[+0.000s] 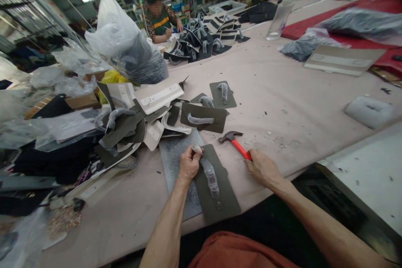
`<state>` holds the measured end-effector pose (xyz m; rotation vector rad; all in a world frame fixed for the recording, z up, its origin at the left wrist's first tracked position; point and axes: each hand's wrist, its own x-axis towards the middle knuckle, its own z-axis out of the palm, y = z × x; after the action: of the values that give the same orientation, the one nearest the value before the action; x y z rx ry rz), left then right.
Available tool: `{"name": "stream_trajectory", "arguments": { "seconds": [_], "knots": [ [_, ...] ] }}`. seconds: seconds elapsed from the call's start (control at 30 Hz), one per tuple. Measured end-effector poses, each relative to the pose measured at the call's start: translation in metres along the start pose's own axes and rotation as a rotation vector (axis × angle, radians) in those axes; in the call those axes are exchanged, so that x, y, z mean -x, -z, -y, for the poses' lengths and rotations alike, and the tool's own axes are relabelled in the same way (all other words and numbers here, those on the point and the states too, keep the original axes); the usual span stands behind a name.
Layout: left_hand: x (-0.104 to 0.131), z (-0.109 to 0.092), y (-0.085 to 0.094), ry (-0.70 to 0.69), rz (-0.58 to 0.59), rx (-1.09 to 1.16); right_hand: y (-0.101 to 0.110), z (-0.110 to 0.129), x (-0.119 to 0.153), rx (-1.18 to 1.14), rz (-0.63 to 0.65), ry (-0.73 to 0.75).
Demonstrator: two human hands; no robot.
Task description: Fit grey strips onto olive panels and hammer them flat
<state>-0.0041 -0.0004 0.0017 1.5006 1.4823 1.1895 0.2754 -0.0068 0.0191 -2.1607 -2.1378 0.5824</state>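
My right hand is wrapped round the red handle of a claw hammer, whose dark head lies low over the table. At the top edge of an olive-grey panel, my left hand is closed in a pinch. A small whitish piece shows at its fingertips; its kind is unclear. Along the panel runs a carry handle wrapped in clear plastic. The panel partly covers a speckled grey slab at the table's front edge.
Left of the slab lies a heap of panels with wrapped handles. Two single panels lie beyond it. A large plastic bag, a clear bottle and a white block stand farther out. A co-worker sits across the table.
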Motion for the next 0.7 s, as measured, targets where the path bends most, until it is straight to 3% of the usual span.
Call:
{"name": "stream_trajectory", "arguments": {
  "seconds": [0.07,0.23,0.3,0.4,0.47,0.53,0.6,0.7],
  "knots": [
    [0.000,-0.001,0.000,-0.024,0.004,-0.035,0.005,0.004,0.000,-0.202,0.108,-0.071],
    [0.002,-0.003,-0.001,-0.104,0.039,-0.111,0.019,0.025,0.011,-1.132,0.556,-0.368],
    [0.001,-0.004,0.000,-0.129,0.069,-0.146,0.033,0.038,0.017,-1.238,0.563,-0.371],
    [0.000,-0.005,0.002,-0.146,0.117,-0.183,0.062,0.058,0.025,-1.113,0.250,-0.110],
    [0.000,-0.005,0.004,-0.149,0.142,-0.189,0.080,0.068,0.029,-0.885,-0.046,0.140],
    [0.000,-0.006,0.006,-0.154,0.156,-0.201,0.088,0.073,0.032,-0.609,-0.245,0.339],
    [0.001,-0.005,0.006,-0.155,0.155,-0.228,0.088,0.074,0.033,-0.337,-0.267,0.468],
    [0.002,-0.004,0.007,-0.149,0.150,-0.264,0.094,0.073,0.031,-0.025,-0.105,0.548]
  ]
}}
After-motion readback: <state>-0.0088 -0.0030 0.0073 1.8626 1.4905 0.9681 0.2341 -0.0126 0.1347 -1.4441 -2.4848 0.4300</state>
